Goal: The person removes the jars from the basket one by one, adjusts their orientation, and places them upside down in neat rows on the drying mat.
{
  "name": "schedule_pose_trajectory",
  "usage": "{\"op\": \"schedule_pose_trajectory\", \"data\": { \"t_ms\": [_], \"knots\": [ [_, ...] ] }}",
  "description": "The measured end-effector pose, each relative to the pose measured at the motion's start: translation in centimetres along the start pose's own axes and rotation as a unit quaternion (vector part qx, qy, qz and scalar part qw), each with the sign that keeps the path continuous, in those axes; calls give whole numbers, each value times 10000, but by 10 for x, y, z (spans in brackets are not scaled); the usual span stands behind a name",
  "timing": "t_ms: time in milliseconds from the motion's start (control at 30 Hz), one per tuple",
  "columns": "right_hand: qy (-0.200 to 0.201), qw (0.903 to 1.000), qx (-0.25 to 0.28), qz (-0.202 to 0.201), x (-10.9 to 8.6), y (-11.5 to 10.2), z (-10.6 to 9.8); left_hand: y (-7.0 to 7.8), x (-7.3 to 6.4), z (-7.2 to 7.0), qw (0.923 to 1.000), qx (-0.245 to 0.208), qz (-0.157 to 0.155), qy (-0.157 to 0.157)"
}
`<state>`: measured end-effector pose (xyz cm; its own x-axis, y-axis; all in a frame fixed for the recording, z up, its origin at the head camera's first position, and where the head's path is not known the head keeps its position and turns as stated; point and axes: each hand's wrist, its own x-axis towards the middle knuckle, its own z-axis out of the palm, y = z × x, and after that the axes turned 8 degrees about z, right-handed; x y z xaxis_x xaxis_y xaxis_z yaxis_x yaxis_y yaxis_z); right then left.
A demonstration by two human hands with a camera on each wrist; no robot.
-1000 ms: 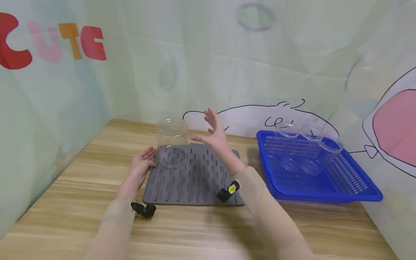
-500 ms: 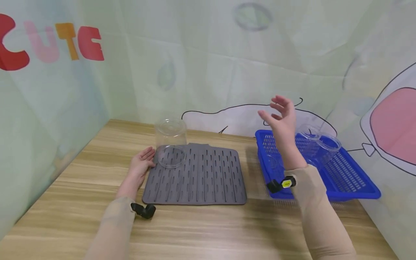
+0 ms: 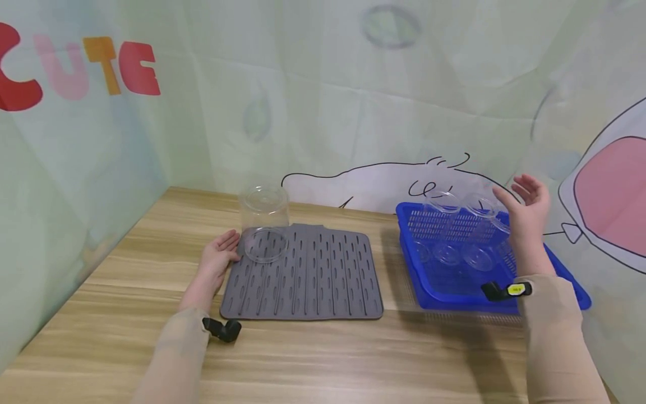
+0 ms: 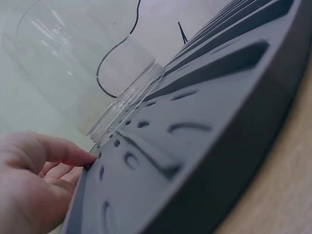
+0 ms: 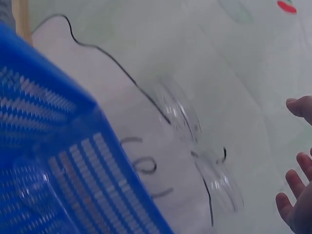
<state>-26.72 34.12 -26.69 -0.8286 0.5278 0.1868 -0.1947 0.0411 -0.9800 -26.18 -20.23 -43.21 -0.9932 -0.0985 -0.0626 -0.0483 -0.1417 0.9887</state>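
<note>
Touching the mat (image 3: 323, 275), clear only from left wrist, left hand (image 4: 34, 178) has a loose grip, right hand (image 3: 529, 212) a wide one.

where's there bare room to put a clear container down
Free: right half of the grey mat; wooden table in front of it, between the sleeves. Crowded: the mat's back left, with a clear container and the left hand beside it; back of the blue basket, with more clear containers and the right hand close by.

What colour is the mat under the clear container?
The mat is grey, clearest in the head view.
</note>
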Motion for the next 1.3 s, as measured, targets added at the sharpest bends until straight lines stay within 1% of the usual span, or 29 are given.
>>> {"op": "schedule_pose_trajectory", "data": {
  "t_ms": [100,200,233,267,333,400,467,533,633,667,733,867,900,967,1067,1100,1167,1233,1300],
  "knots": [
    [238,9992,-133,280,8,4,-19,0,-1,0,10000,-16,28,1],
    [412,9976,-292,469,15,9,-34,1,-2,1,10000,-3,36,12],
    [422,9966,-476,520,18,11,-39,1,-2,1,10000,3,31,19],
    [413,9946,-769,562,20,13,-44,1,-2,1,10000,10,25,32],
    [265,9881,-1374,638,26,18,-53,2,-2,1,10000,-1,22,49],
    [-36,9767,-2035,679,29,24,-62,2,-3,0,10000,2,23,53],
    [-417,9628,-2561,752,30,30,-71,2,-4,0,10000,12,35,36],
    [-813,9514,-2844,859,32,34,-79,1,-4,1,10000,13,51,10],
    [-1329,9346,-3133,1040,37,40,-87,1,-5,2,10000,45,70,-21],
    [-1427,9256,-3322,1119,40,41,-89,1,-4,2,10000,44,80,-20],
    [-1682,9181,-3376,1216,45,45,-92,0,-4,1,9999,51,94,-14],
    [-2279,8990,-3432,1484,54,54,-97,1,-5,1,9999,75,122,19],
    [-2499,8975,-3280,1563,56,57,-98,1,-5,1,9999,84,122,25],
    [-2832,8871,-3168,1802,60,62,-101,1,-6,1,9999,89,127,31],
    [-3130,8746,-3058,2087,64,70,-104,1,-6,1,9999,91,126,39],
    [-3188,8730,-3014,2130,65,73,-105,1,-5,1,9999,92,121,45],
    [-3218,8740,-2901,2200,66,77,-105,1,-5,1,9999,111,117,55],
    [-3229,8772,-2786,2207,66,80,-105,1,-4,1,9998,116,119,59],
    [-3220,8825,-2634,2195,66,82,-103,1,-4,1,9998,128,109,77]
  ]
}}
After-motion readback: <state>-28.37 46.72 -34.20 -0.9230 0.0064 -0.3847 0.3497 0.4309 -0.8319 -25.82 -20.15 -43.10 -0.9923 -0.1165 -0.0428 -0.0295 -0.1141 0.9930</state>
